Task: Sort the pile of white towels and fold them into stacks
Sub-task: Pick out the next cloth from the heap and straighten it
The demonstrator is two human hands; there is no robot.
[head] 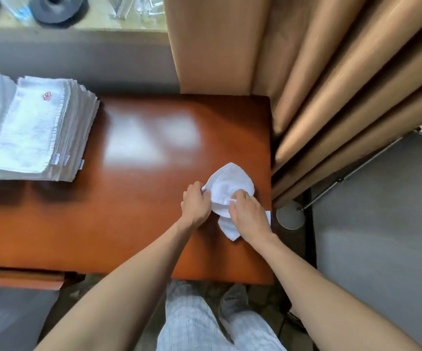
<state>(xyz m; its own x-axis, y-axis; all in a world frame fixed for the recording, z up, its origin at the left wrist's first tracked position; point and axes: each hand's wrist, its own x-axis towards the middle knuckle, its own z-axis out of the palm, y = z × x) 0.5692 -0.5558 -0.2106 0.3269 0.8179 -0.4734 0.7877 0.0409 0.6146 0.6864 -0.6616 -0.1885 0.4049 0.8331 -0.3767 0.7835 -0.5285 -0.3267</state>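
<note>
Leftward, flat stacks of folded white towels [37, 130] sit on my glossy reddish wooden desk [141, 198]; near its right edge, my left hand [196, 205] and right hand [249, 215] pinch a crumpled terry towel [226, 182] beside pleated tan curtains [331, 84].

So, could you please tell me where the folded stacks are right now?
In the head view, the folded stacks sit at the table's far left, well apart from the loose towel that both hands grip near the right edge by the curtain.
</note>
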